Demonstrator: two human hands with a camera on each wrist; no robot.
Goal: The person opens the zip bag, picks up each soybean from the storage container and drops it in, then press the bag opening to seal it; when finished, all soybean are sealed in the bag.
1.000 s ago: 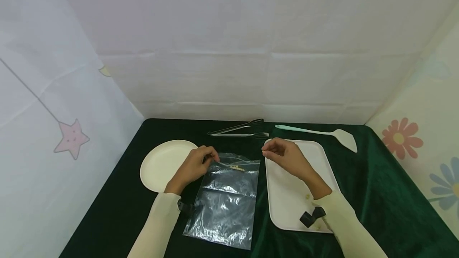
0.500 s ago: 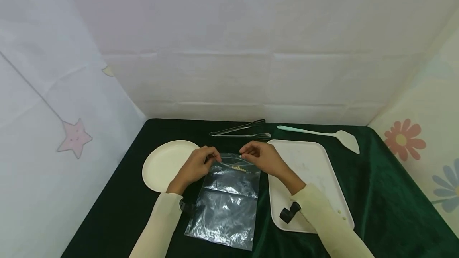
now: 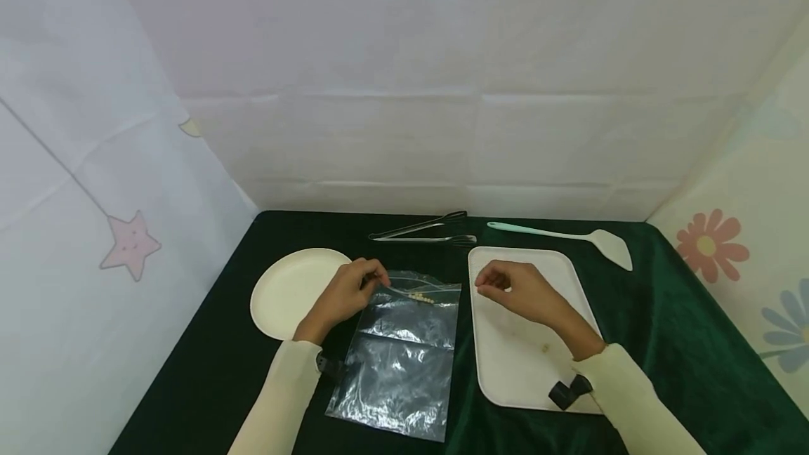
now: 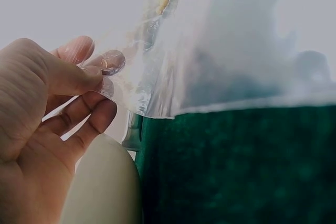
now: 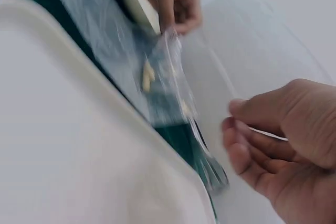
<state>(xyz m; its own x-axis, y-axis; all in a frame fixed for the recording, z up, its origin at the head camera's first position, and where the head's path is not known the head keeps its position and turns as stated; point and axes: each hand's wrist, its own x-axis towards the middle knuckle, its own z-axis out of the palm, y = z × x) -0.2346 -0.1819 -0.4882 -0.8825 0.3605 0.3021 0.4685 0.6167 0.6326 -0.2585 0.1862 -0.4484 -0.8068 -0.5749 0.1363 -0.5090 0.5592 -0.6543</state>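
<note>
My left hand (image 3: 344, 297) pinches the mouth of a clear zip-lock bag (image 3: 398, 371) at its far left corner. In the left wrist view the thumb and index finger (image 4: 113, 61) grip the thin plastic (image 4: 142, 100). Several small round yellow beans, likely soybeans (image 3: 420, 297), lie in a row just inside the bag's mouth. Over the white tray (image 3: 515, 381) hovers my right hand (image 3: 521, 293), fingers loosely bent. Nothing shows between its thumb and fingers in the right wrist view. A couple of beans (image 3: 545, 348) lie on the tray, partly beside the right forearm.
Left of the bag stands a cream oval plate (image 3: 284, 297), partly behind the left hand. Two metal whisks (image 3: 420, 237) lie at the table's back, and a spatula with a pale green handle (image 3: 609, 248) lies behind the tray. Dark green cloth (image 3: 670, 343) covers the table.
My right hand moved left from above the tray to the bag's mouth with a small bean at its fingertips, then back over the tray without it. The left hand stays at the bag.
</note>
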